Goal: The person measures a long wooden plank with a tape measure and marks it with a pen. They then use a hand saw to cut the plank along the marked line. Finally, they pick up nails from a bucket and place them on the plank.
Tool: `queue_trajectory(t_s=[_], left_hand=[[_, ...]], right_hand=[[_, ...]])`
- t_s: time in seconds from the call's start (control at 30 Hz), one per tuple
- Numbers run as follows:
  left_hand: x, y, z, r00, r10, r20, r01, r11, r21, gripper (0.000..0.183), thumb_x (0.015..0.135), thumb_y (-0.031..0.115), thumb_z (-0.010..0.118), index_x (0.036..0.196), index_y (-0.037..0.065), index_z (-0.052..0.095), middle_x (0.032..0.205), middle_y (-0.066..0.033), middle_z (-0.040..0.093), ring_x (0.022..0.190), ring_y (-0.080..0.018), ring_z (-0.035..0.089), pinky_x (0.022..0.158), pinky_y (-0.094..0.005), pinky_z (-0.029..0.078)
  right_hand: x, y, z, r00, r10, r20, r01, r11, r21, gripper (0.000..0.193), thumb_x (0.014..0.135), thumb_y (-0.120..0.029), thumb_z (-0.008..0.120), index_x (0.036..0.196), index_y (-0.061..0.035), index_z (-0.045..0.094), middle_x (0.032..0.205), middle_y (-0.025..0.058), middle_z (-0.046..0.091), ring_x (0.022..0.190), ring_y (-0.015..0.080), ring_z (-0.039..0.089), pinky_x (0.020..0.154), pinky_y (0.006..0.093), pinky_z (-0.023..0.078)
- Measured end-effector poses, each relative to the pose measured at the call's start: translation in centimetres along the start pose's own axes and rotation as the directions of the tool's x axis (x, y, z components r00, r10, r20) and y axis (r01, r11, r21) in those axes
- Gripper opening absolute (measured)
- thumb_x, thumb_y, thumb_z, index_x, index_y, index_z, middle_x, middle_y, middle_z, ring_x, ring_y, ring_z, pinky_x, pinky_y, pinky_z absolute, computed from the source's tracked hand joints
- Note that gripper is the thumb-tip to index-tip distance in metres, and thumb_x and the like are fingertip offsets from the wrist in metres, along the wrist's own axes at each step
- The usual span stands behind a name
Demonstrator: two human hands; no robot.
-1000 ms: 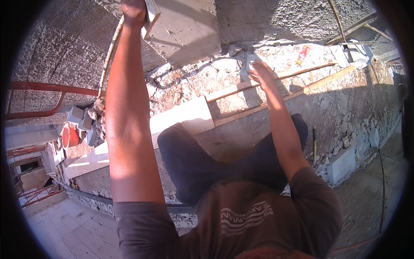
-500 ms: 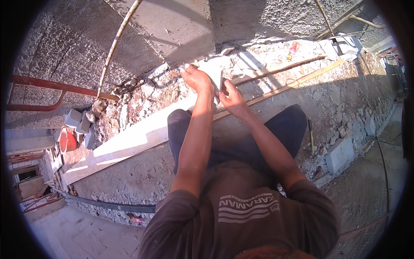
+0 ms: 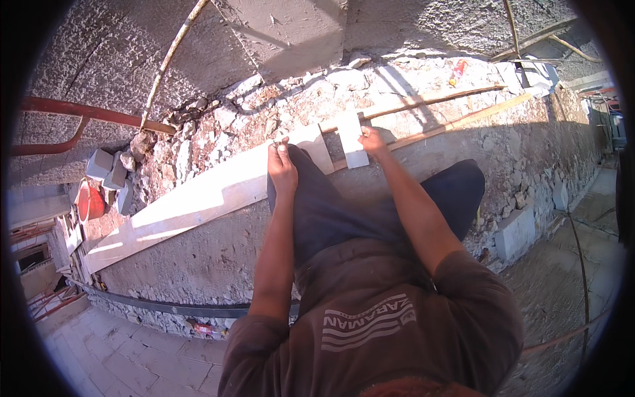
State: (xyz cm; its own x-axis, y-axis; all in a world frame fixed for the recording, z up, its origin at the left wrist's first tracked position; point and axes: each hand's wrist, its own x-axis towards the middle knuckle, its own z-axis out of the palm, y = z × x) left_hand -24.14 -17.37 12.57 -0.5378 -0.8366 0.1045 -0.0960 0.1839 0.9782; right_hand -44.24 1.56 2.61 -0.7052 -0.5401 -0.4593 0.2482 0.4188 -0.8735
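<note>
My right hand is closed on the right edge of a flat white rectangular piece, whose material I cannot tell. The piece lies or hovers across two thin wooden strips, just right of a long pale board's end. My left hand is closed beside my left knee, over the long pale board. Its fingertips are pinched together, and what they hold, if anything, is too small to make out. The wooden strips run off to the right beyond my right hand.
Broken rubble lines the foot of the rough grey wall. On the left are grey blocks, an orange-red bucket and a red metal bar. A white block sits at right. A red-labelled bottle lies beyond the strips.
My hands were close together around the piece; now they are apart. The left hand has drawn back toward my knee. The piece has turned flat in my right hand, and my left knee has shifted.
</note>
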Motion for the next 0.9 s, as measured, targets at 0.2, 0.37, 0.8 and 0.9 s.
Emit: queue_trajectory(t_s=[0.2, 0.37, 0.8, 0.9], left_hand=[[0.5, 0.8, -0.2, 0.985, 0.134, 0.104, -0.151, 0.974, 0.17, 0.027, 0.106, 0.02, 0.044, 0.114, 0.0, 0.06, 0.094, -0.0162, 0.067, 0.085, -0.0258, 0.064, 0.077, -0.0353, 0.048], [1.6, 0.6, -0.7, 0.993, 0.069, 0.101, -0.086, 0.982, 0.169, 0.029, 0.107, 0.021, 0.043, 0.115, -0.001, 0.06, 0.097, -0.0169, 0.067, 0.088, -0.0254, 0.064, 0.081, -0.0345, 0.048], [2.6, -0.9, -1.0, 0.994, -0.074, 0.076, 0.067, 0.993, 0.095, 0.033, 0.107, 0.023, 0.043, 0.115, -0.004, 0.059, 0.101, -0.012, 0.065, 0.094, -0.0192, 0.059, 0.089, -0.0331, 0.046], [2.9, -1.3, -1.0, 0.993, -0.083, 0.081, 0.079, 0.995, 0.061, 0.033, 0.107, 0.024, 0.043, 0.115, -0.004, 0.06, 0.101, -0.0117, 0.065, 0.094, -0.0191, 0.06, 0.088, -0.0329, 0.046]], right_hand=[[3.9, 3.3, 3.8, 0.999, 0.036, -0.028, -0.042, 0.964, -0.262, 0.033, 0.093, -0.009, 0.059, 0.124, 0.0025, 0.06, 0.11, 0.0122, 0.071, 0.098, 0.0183, 0.065, 0.086, 0.032, 0.05], [3.8, 3.8, 4.7, 0.999, -0.028, -0.03, 0.022, 0.982, -0.189, 0.031, 0.094, -0.01, 0.058, 0.123, 0.0023, 0.06, 0.111, 0.0113, 0.07, 0.097, 0.0169, 0.064, 0.084, 0.031, 0.05], [4.2, 4.0, 4.2, 0.986, -0.04, 0.164, 0.061, 0.99, -0.129, 0.03, 0.097, -0.006, 0.057, 0.125, 0.0037, 0.058, 0.112, 0.0103, 0.068, 0.101, 0.0143, 0.061, 0.087, 0.0307, 0.049], [4.2, 4.4, 4.1, 0.991, 0.007, 0.135, 0.006, 0.995, -0.1, 0.03, 0.097, -0.006, 0.058, 0.125, 0.0039, 0.058, 0.114, 0.0098, 0.068, 0.102, 0.0133, 0.061, 0.088, 0.0305, 0.049]])
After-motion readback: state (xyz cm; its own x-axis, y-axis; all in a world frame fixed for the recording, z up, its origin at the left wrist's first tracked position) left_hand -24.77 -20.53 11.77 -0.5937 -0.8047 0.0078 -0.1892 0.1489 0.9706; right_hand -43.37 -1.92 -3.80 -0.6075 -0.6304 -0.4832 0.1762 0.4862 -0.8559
